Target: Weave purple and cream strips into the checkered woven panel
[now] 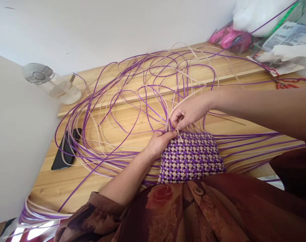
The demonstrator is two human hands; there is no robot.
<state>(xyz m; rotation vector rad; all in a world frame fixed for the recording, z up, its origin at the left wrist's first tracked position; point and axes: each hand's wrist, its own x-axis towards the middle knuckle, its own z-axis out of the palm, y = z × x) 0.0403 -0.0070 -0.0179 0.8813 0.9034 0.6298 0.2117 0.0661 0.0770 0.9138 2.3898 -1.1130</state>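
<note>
A woven panel [193,156] in purple and beige lies on the wooden table against my body, long loose strands fanning out from its edges. At its upper left corner my left hand [159,143] pinches the edge, thumb on top. Just above, my right hand [189,114] has its fingers curled and pressed together around a beige strand [179,135] at the same corner. The two hands nearly touch. Purple strands [127,72] and beige ones loop widely over the table beyond them.
A black phone [67,149] lies at the left under some strands. A clear jar with a grey lid [39,74] stands at the back left. Pink items in plastic [231,37], papers [284,35] and red-handled pliers [286,85] are at the back right.
</note>
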